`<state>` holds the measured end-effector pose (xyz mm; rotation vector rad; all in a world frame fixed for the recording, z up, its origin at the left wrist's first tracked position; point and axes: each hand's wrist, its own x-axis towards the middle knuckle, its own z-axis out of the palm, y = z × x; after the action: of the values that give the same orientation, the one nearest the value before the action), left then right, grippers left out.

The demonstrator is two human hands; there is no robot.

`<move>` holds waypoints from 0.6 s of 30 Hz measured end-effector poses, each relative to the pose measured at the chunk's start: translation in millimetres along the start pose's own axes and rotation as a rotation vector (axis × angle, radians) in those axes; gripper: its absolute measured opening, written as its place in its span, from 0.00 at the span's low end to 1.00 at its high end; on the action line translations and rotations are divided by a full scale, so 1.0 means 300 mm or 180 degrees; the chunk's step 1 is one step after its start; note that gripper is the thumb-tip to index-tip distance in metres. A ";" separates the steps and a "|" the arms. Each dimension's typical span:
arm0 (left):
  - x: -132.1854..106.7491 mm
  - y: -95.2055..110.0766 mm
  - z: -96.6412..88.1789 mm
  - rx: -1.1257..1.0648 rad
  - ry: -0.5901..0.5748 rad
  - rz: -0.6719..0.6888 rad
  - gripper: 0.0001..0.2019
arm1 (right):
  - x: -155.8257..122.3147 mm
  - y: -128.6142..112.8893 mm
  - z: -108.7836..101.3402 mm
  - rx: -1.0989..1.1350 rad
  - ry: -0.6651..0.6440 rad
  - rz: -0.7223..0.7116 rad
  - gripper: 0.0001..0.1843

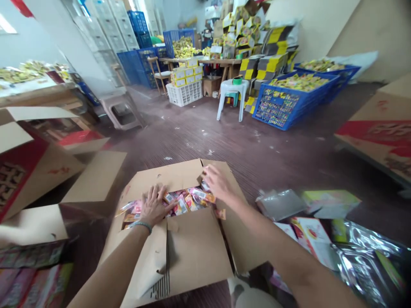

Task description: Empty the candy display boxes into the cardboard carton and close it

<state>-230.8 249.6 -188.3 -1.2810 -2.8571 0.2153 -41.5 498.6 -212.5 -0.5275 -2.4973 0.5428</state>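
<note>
A storeroom with a dark, scuffed floor (257, 149) is seen, lined at the back with stacked blue crates (138, 21) and a wooden table (221, 63) piled with yellow packaging. A white plastic stool (231, 96) stands in mid-floor beside a blue crate (290, 100) filled with yellow packets, and a white basket (184, 93) bearing small yellow boxes is set just to its left. In the foreground an open cardboard box (180, 248) is placed directly below the camera, its flaps folded outward and its inside filled with small pink and orange sachets (186, 201). The left hand (154, 207) is laid flat on the sachets, fingers spread and released, a bracelet worn at the wrist. The right hand (216, 182) is pressed at the far right corner of the box, fingers curled loosely over the sachets; whether one is grasped cannot be told. Silver foil bags (362, 252) and printed cartons (311, 235) lie to the right, and another open carton (28, 162) stands at the left.
</note>
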 end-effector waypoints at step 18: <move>0.038 -0.143 -0.040 -0.0722 -0.0149 0.0390 0.34 | 0.037 -0.094 0.206 -0.0129 -0.1044 -0.0195 0.28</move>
<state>-269.5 231.2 -171.7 -1.5095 -2.9129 -0.0831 -92.3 463.5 -243.1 -0.4018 -2.8297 0.5967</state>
